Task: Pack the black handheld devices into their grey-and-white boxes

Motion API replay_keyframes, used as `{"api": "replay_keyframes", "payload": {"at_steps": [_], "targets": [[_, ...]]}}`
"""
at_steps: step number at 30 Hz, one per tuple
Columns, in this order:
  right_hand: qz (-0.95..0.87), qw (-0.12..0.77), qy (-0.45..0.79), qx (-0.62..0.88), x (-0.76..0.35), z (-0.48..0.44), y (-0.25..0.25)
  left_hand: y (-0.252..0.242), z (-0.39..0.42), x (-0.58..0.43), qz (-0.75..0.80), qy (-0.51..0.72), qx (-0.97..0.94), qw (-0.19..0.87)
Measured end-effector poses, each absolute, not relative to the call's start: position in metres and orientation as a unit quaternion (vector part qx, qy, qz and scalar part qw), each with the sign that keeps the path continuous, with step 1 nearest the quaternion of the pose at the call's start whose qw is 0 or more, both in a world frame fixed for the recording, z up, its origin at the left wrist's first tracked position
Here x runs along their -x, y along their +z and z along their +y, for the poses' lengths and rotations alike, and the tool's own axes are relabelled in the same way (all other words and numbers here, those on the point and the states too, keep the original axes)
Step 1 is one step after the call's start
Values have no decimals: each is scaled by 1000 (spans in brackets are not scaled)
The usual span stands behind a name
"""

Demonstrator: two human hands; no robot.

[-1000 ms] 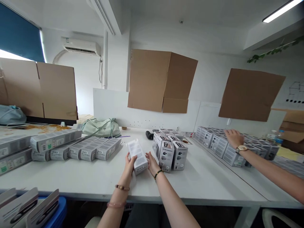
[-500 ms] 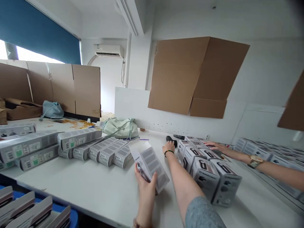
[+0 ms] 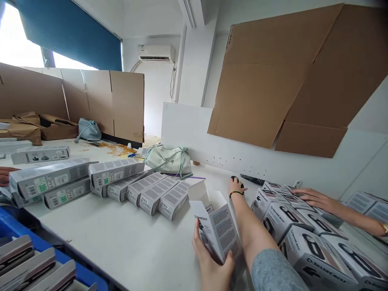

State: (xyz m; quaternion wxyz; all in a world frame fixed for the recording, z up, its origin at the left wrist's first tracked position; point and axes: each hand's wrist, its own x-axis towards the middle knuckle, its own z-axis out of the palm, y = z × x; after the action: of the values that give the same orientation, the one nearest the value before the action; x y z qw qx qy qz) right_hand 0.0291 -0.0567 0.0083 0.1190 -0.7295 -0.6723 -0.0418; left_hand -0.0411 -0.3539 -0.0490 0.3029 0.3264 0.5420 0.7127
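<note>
My left hand [image 3: 210, 268] grips a white SilverCrest product box [image 3: 216, 230] near the table's front edge, with the box's top flaps standing open. My right hand [image 3: 235, 186] is far ahead, with its fingers curled around a small black object [image 3: 234, 178] that they mostly hide. Beside that forearm, several grey-and-white SilverCrest boxes [image 3: 312, 250] stand close together. A co-worker's hand [image 3: 315, 198] rests on these boxes from the right.
Long grey boxes [image 3: 154, 198] lie in rows on the white table [image 3: 106, 234]. A pale green bag [image 3: 168, 160] sits behind them. A blue crate [image 3: 39, 254] holds upright boxes at lower left, and another person's hand [image 3: 4, 174] shows at the left edge.
My right hand has let go of the box and moved forward to the black object. My left hand now holds the box alone, its flaps open. The view has turned right.
</note>
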Motion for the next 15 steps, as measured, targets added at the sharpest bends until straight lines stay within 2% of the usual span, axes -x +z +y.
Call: {"api": "replay_keyframes", "payload": {"at_steps": [8, 11, 15], "targets": [[-691, 199, 25, 694, -25, -97, 16, -31, -358, 39, 514, 748, -302, 291], [-698, 272, 61, 660, -17, -119, 32, -34, -354, 43, 511, 750, -326, 265], [-687, 421, 79, 587, -3, -149, 81, -37, -351, 47, 487, 735, -392, 262]]}}
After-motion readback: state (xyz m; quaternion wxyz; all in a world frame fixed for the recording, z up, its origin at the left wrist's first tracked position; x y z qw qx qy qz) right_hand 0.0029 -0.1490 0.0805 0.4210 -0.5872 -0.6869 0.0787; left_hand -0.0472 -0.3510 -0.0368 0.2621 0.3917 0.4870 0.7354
